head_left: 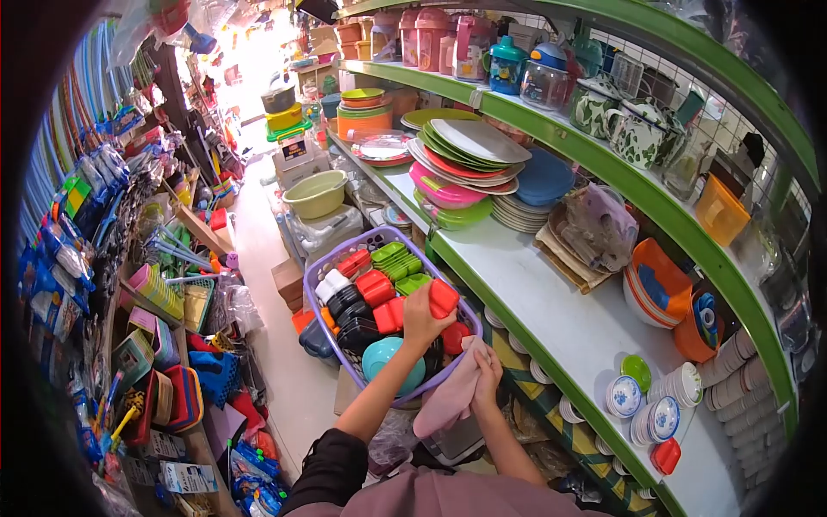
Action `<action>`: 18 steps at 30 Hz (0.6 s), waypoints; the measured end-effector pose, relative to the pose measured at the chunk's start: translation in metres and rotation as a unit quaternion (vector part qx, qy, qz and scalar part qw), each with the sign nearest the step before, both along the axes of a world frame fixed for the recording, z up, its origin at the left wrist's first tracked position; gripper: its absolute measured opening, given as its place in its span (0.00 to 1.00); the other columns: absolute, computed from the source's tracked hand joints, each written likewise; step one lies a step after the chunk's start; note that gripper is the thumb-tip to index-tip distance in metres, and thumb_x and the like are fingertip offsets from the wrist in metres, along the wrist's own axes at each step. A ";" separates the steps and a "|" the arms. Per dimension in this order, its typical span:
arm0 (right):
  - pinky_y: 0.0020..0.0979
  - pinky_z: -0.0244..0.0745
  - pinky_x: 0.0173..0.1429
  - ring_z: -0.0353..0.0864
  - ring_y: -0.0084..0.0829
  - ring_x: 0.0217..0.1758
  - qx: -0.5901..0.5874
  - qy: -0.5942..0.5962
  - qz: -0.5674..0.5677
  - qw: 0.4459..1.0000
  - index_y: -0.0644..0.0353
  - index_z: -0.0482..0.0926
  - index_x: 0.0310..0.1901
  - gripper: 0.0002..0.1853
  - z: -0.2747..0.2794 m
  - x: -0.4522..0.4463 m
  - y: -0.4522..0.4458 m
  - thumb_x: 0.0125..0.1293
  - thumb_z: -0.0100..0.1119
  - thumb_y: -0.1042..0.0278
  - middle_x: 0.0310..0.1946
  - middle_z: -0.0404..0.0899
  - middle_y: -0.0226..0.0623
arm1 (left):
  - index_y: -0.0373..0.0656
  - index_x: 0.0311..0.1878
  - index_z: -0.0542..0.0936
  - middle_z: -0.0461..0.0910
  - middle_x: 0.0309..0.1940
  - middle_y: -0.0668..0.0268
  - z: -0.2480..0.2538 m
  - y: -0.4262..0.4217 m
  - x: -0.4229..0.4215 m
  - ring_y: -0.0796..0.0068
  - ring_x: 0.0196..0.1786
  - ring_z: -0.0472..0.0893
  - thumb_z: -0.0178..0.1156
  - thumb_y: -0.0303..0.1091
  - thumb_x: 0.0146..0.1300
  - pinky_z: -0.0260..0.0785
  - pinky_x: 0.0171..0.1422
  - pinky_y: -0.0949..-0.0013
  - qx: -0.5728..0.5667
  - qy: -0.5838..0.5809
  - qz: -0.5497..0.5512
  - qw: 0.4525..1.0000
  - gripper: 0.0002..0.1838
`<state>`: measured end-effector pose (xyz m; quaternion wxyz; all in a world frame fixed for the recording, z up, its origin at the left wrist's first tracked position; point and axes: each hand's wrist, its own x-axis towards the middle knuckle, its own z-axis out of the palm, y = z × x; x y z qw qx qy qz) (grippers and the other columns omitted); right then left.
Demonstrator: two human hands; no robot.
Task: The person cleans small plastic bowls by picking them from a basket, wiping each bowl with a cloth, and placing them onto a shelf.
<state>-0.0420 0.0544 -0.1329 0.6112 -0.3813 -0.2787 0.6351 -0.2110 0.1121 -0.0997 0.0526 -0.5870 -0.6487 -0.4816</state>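
Observation:
My left hand (423, 320) is closed around a small red plastic dish (443, 298) above the right side of a purple plastic basket (469, 297). Closed on a pink cloth (448, 398), my right hand (488, 376) is beside the basket's near right corner, and the cloth hangs down from it. Inside the basket lie stacks of small plastic dishes: green dishes (396, 260), black dishes (351, 312) and red dishes (375, 288). A turquoise bowl (393, 365) sits at the near end. My left fingers partly hide the red dish.
To the right, a green-edged shelf (551, 284) holds stacked plates (474, 151), orange bowls (659, 280), patterned bowls (663, 418) and a red dish (665, 457). Cups and jugs line the upper shelf (517, 108). Packed goods crowd the left; a narrow aisle (267, 362) runs forward.

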 end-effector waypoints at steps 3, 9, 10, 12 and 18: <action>0.26 0.74 0.49 0.80 0.28 0.42 -0.023 0.040 -0.014 0.999 0.63 0.76 0.50 0.15 0.019 0.007 -0.004 0.63 0.62 0.69 0.43 0.79 0.36 | 0.36 0.64 0.67 0.75 0.54 0.52 0.014 -0.025 0.019 0.58 0.54 0.78 0.65 0.46 0.57 0.70 0.61 0.59 0.049 -0.267 -0.117 0.955 0.36; 0.32 0.81 0.46 0.83 0.34 0.40 -0.007 0.106 0.028 0.994 0.61 0.71 0.55 0.17 0.117 0.051 -0.045 0.67 0.57 0.68 0.43 0.80 0.41 | 0.48 0.72 0.59 0.68 0.65 0.47 0.097 -0.112 0.076 0.52 0.58 0.77 0.43 0.49 0.68 0.73 0.59 0.51 -0.045 -0.759 -0.406 0.507 0.31; 0.33 0.81 0.45 0.84 0.35 0.39 0.011 0.101 0.033 0.994 0.61 0.70 0.56 0.17 0.128 0.063 -0.053 0.68 0.55 0.67 0.43 0.80 0.42 | 0.49 0.72 0.59 0.67 0.66 0.47 0.108 -0.119 0.087 0.51 0.59 0.77 0.42 0.50 0.68 0.73 0.59 0.50 -0.046 -0.760 -0.428 0.487 0.31; 0.33 0.81 0.44 0.84 0.34 0.39 0.021 0.090 0.023 0.995 0.61 0.69 0.56 0.16 0.146 0.088 -0.070 0.69 0.54 0.66 0.42 0.79 0.42 | 0.53 0.72 0.59 0.64 0.67 0.45 0.123 -0.128 0.110 0.48 0.59 0.76 0.39 0.51 0.69 0.73 0.59 0.48 -0.052 -0.762 -0.473 0.440 0.30; 0.31 0.79 0.49 0.80 0.31 0.41 -0.018 0.063 -0.091 0.994 0.62 0.69 0.55 0.20 0.151 0.195 -0.117 0.62 0.53 0.68 0.44 0.77 0.40 | 0.56 0.72 0.60 0.67 0.64 0.41 0.145 -0.119 0.196 0.44 0.54 0.79 0.41 0.55 0.68 0.78 0.50 0.48 -0.129 -0.727 -0.552 0.388 0.31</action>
